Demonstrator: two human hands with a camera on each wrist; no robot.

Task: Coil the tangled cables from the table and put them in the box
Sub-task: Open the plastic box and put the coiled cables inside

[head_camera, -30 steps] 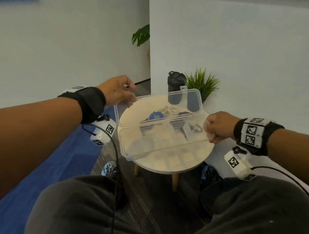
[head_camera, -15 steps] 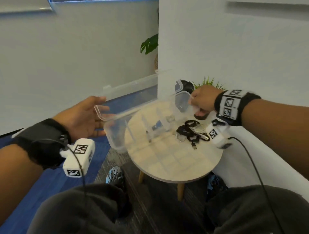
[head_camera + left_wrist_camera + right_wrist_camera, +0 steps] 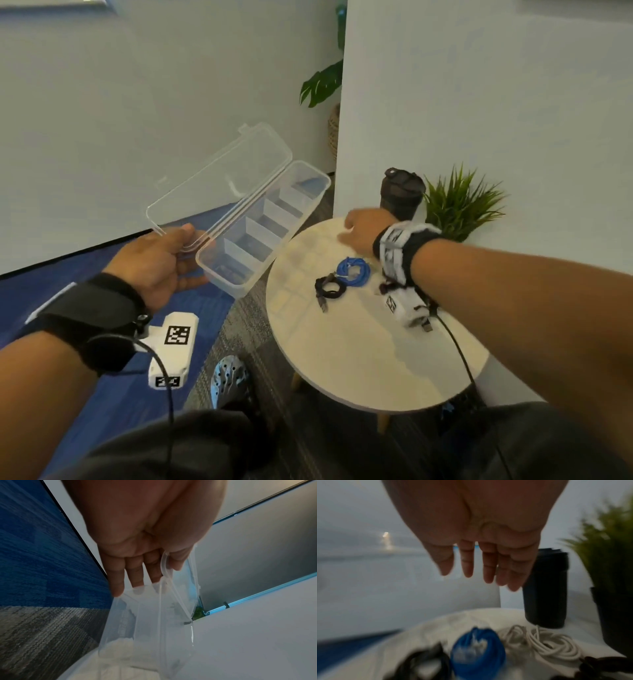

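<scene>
The round bench [image 3: 359,342] holds the cables; the open box [image 3: 260,236] is off its left edge, gripped at one end by the left hand [image 3: 154,263]. The right hand [image 3: 359,229], fingers straight and empty, hovers just past the blue cable [image 3: 352,274] and black cable [image 3: 330,289]. It is the nearer hand, so it should pull back toward them.

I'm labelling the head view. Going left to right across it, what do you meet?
Left hand holding the open clear box, black cable, blue cable, right hand hovering open over the round table, black bottle, small green plant.
</scene>
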